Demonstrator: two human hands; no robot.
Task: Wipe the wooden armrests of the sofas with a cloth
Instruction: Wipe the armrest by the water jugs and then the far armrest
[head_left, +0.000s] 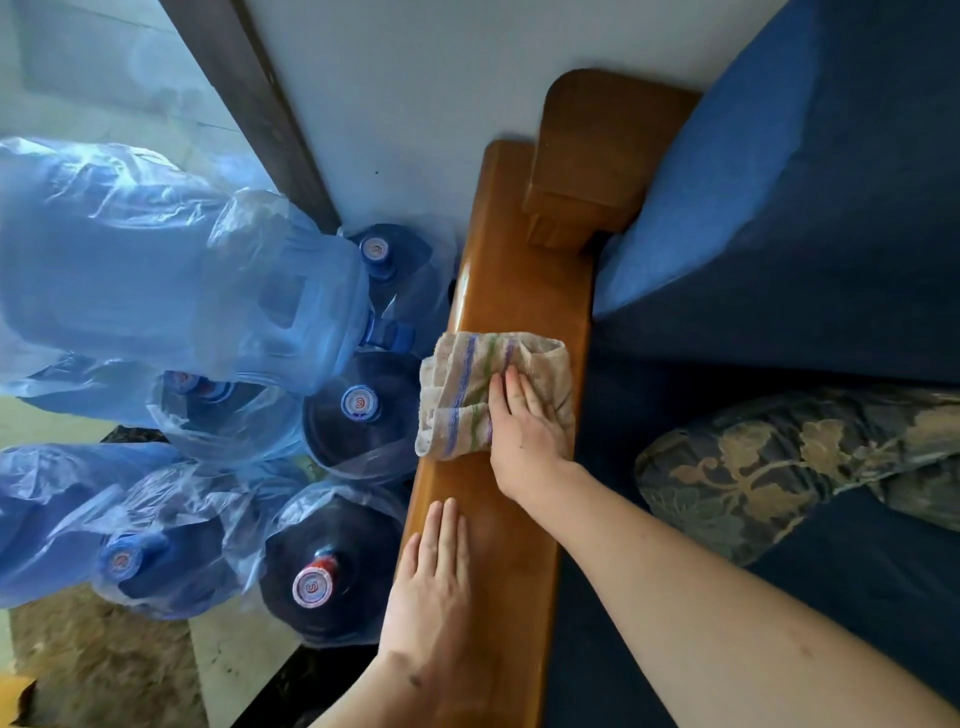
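On the armrest (519, 312), near its middle, our right hand (524, 426) presses the cloth (467, 395) flat, fingers straight and close together, pointing to twelve o'clock. It holds nothing in a curl; the palm alone pins the folded cloth to the wood. Our left hand (431, 582) lies at six o'clock from it, well apart, fingers straight and flat on the bare wood, steadying us.

To wipe well, we judge we should keep the palm pressure even and run long strokes toward twelve o'clock, up to the raised wooden post (597, 166). The cloth overhangs the edge at nine o'clock, so we could fold it down to catch that side too.

At three o'clock sit the blue cushions (779, 182) and a patterned pillow (753, 467). At nine o'clock stand bagged water jugs (358, 410), close beside the armrest.
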